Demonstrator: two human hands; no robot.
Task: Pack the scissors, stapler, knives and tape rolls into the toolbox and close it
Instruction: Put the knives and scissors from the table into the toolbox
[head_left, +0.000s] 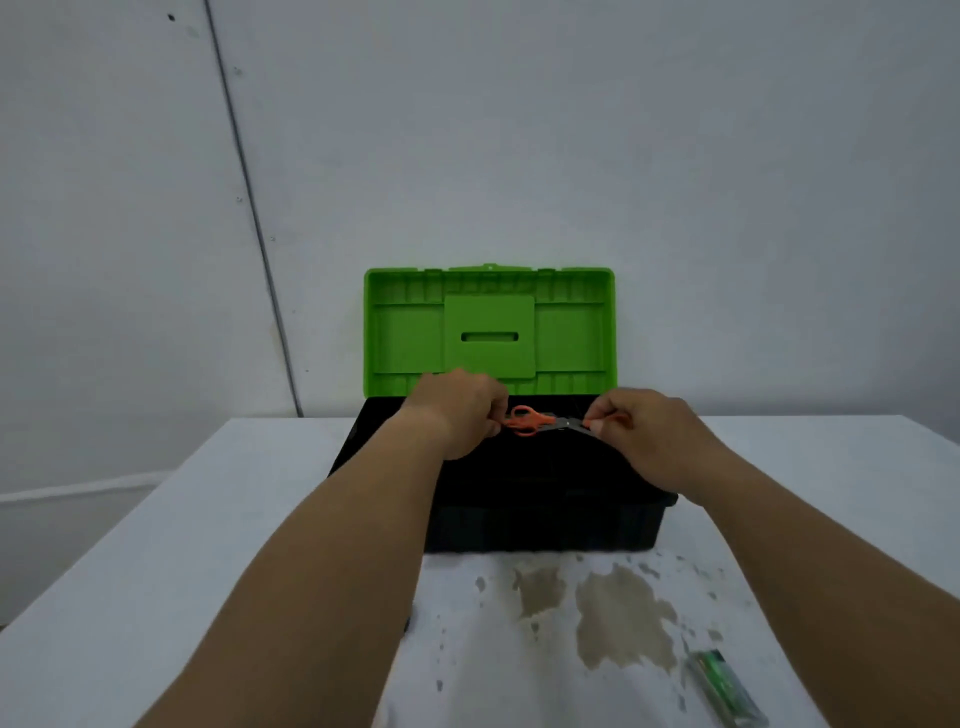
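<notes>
We hold the scissors (540, 422) level over the open toolbox (545, 519), which sits on the white table (208, 545) with its green lid (488, 327) standing upright against the wall. Our left hand (457, 410) has its fingers closed round the orange handle loops, and our right hand (644, 436) pinches the metal blade end between thumb and fingertips, so both hands are clamped on the one tool. To set it down well, we judge that we should keep the blades shut, lower it flat and lengthwise into the black interior, and let the blade end go first so the pointed tip does not catch the wall or our own fingers. The inside of the box is too dark for us to tell what already lies there, so we should feel for a flat resting place before letting go. A green, clear-wrapped item (724, 688) lies on the table near our right forearm, well apart from the box; we cannot tell which tool it is. The table also carries brownish stains (618, 618) in front of the box. We can read no brand, label or writing anywhere; the wrapped item's print is too blurred.
</notes>
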